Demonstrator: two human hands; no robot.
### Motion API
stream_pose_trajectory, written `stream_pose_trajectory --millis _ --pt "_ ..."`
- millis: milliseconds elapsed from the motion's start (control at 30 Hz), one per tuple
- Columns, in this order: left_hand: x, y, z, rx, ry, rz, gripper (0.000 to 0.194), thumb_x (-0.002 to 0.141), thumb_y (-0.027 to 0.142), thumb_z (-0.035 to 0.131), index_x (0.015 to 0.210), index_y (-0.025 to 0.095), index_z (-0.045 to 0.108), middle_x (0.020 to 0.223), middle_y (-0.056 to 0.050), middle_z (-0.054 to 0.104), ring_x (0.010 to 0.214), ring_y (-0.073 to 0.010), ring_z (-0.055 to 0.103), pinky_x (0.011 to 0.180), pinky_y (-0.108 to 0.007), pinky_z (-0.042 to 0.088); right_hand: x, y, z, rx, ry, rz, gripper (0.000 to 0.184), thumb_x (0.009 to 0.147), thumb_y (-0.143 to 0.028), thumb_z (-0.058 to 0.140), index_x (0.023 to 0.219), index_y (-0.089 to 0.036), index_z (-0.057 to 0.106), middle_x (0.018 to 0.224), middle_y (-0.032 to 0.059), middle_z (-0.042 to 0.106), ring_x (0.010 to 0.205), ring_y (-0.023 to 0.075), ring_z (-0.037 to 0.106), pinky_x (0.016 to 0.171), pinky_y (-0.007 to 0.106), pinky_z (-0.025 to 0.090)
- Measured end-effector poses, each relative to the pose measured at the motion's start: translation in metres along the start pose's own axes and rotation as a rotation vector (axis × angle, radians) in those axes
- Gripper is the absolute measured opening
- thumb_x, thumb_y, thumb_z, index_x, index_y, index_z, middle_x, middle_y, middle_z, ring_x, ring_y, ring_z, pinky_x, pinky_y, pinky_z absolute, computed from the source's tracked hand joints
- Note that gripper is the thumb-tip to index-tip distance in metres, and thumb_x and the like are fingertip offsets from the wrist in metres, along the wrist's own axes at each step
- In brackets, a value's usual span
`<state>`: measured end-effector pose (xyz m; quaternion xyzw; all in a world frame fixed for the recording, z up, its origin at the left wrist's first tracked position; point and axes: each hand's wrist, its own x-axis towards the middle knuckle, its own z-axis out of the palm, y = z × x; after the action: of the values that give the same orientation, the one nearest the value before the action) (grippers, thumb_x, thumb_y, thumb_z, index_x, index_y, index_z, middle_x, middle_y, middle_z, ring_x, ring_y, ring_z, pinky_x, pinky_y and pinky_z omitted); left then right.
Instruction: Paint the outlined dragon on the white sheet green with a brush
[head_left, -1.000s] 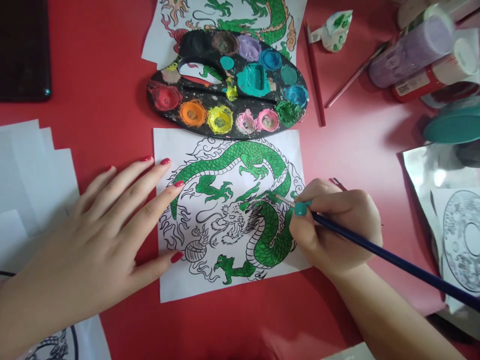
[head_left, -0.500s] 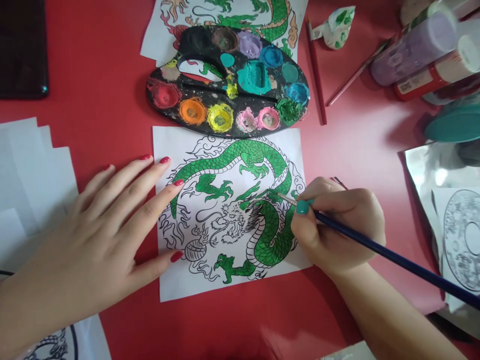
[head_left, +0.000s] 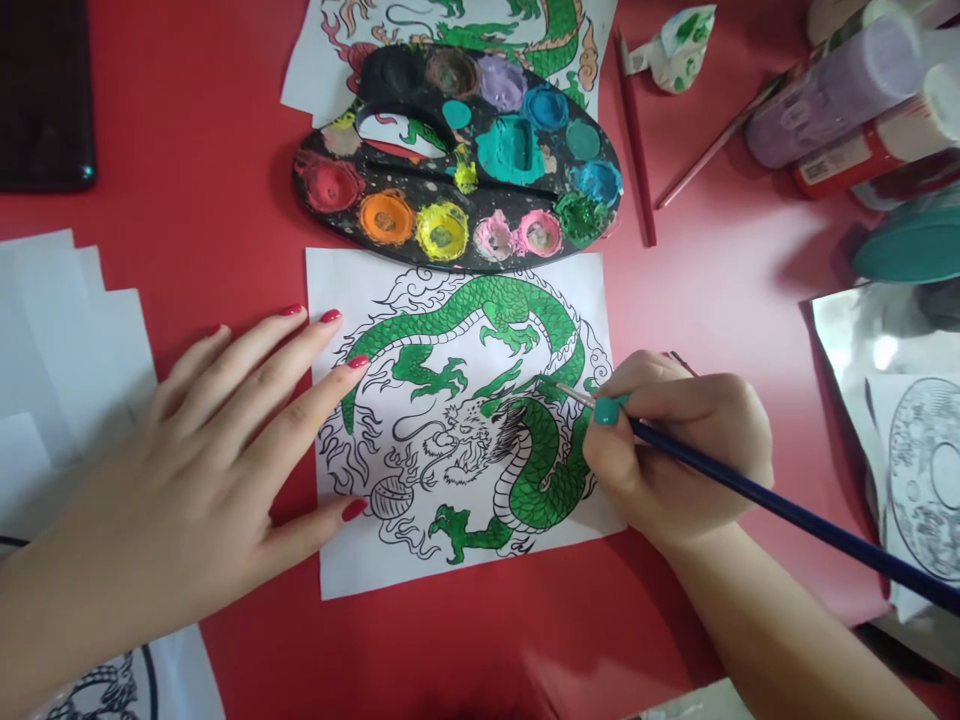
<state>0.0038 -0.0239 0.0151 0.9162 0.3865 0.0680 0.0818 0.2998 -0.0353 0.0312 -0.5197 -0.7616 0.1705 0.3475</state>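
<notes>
A sheet with a printed dragon point(head_left: 480, 520) lies on the red table; much of the dragon's body is green, while its head, belly and flames are white with black lines. My left hand point(head_left: 225, 450) rests flat with fingers spread, fingertips on the sheet's left edge. In my right hand point(head_left: 675, 450) a dark blue paintbrush point(head_left: 750, 490) is pinched between thumb and fingers. Its tip touches the green near the dragon's neck, right of the head. Just above the sheet sits a black paint palette point(head_left: 427, 185) with wells of several colours, dark green at its right end.
A second coloured dragon sheet point(head_left: 304, 75) lies partly under the palette. At right are a red pencil-like stick point(head_left: 637, 150), a thin brush point(head_left: 716, 147), a paint-smeared crumpled piece point(head_left: 682, 50), a purple bottle point(head_left: 832, 90) and a red bottle point(head_left: 847, 160). White papers point(head_left: 67, 330) and a black device point(head_left: 45, 90) lie left.
My right hand and the brush tip have shifted very slightly to the right along the dragon's neck. My left hand stays in place on the sheet. The view has drifted a little.
</notes>
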Motion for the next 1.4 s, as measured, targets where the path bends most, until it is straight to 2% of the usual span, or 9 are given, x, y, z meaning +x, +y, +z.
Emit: stream_pose_trajectory --millis 100,233,400,700,867,1000,1100,1200,1400 --pt "0.0 0.001 0.0 0.007 -0.009 0.001 0.071 0.09 0.057 0.037 0.148 0.021 0.016 0.155 -0.009 0.023 0.141 -0.0337 0.024 0.116 -0.056 0.021 -0.001 0.0 0.0 -0.018 -0.048 -0.024 0.029 0.072 -0.002 0.054 0.058 -0.02 0.035 0.054 -0.0026 0.046 0.046 0.0064 0.041 0.043 0.023 0.034" --pt "0.001 0.002 0.0 -0.007 -0.011 -0.016 0.07 0.091 0.06 0.034 0.148 0.022 0.017 0.154 -0.008 0.023 0.141 -0.0332 0.024 0.115 -0.056 0.022 -0.002 -0.002 -0.002 0.034 0.014 -0.006 0.028 0.073 -0.002 0.054 0.063 -0.02 0.036 0.056 -0.0022 0.046 0.049 0.0073 0.044 0.044 0.023 0.036" --pt "0.001 0.0 0.001 0.01 0.003 0.002 0.072 0.091 0.06 0.034 0.148 0.02 0.018 0.154 -0.009 0.024 0.141 -0.034 0.025 0.115 -0.056 0.022 0.0 -0.006 -0.005 0.06 -0.139 -0.082 0.029 0.072 -0.001 0.053 0.06 -0.02 0.035 0.058 -0.0017 0.047 0.049 0.0068 0.04 0.043 0.022 0.034" --pt "0.002 0.002 0.001 0.008 0.005 0.017 0.072 0.091 0.058 0.036 0.148 0.018 0.017 0.153 -0.012 0.025 0.14 -0.0349 0.025 0.113 -0.057 0.024 0.002 -0.004 -0.004 0.054 -0.167 -0.128 0.028 0.072 -0.002 0.054 0.06 -0.019 0.036 0.06 -0.0008 0.048 0.051 0.0068 0.041 0.043 0.021 0.035" --pt "0.002 0.001 0.001 0.007 -0.008 -0.006 0.072 0.091 0.061 0.033 0.148 0.021 0.016 0.154 -0.009 0.024 0.141 -0.0332 0.025 0.114 -0.056 0.023 0.0 -0.005 -0.003 0.095 -0.056 -0.08 0.03 0.071 0.001 0.054 0.064 -0.02 0.034 0.061 -0.0008 0.047 0.053 0.0075 0.042 0.044 0.022 0.037" --pt "0.0 0.0 0.0 0.025 -0.004 0.016 0.072 0.09 0.056 0.038 0.148 0.021 0.016 0.155 -0.009 0.022 0.141 -0.0335 0.023 0.115 -0.055 0.022 -0.001 -0.006 -0.004 0.087 -0.05 -0.072 0.028 0.071 0.0 0.055 0.065 -0.02 0.036 0.061 -0.0007 0.048 0.053 0.0081 0.043 0.043 0.023 0.036" --pt "0.0 0.0 0.0 0.014 -0.002 -0.005 0.071 0.09 0.057 0.037 0.148 0.02 0.018 0.154 -0.01 0.025 0.14 -0.0339 0.025 0.115 -0.054 0.022 0.0 -0.004 -0.004 0.086 -0.067 -0.107 0.029 0.07 0.0 0.055 0.063 -0.02 0.036 0.06 -0.0002 0.049 0.052 0.0079 0.042 0.043 0.022 0.036" --pt "0.002 0.0 0.0 0.063 0.026 0.049 0.072 0.09 0.056 0.038 0.147 0.017 0.019 0.153 -0.013 0.026 0.139 -0.0341 0.027 0.115 -0.052 0.022 0.0 -0.002 -0.002 0.102 -0.059 -0.142 0.028 0.07 0.001 0.054 0.065 -0.02 0.035 0.06 0.0001 0.049 0.053 0.008 0.042 0.044 0.023 0.036" --pt "0.003 -0.001 -0.001 0.121 0.047 0.073 0.073 0.088 0.059 0.038 0.145 0.014 0.026 0.15 -0.014 0.031 0.136 -0.0344 0.032 0.112 -0.052 0.026 -0.002 0.001 0.008 0.141 0.082 -0.209 0.029 0.071 0.004 0.051 0.083 -0.02 0.039 0.064 -0.0012 0.047 0.055 0.0088 0.044 0.048 0.024 0.037"
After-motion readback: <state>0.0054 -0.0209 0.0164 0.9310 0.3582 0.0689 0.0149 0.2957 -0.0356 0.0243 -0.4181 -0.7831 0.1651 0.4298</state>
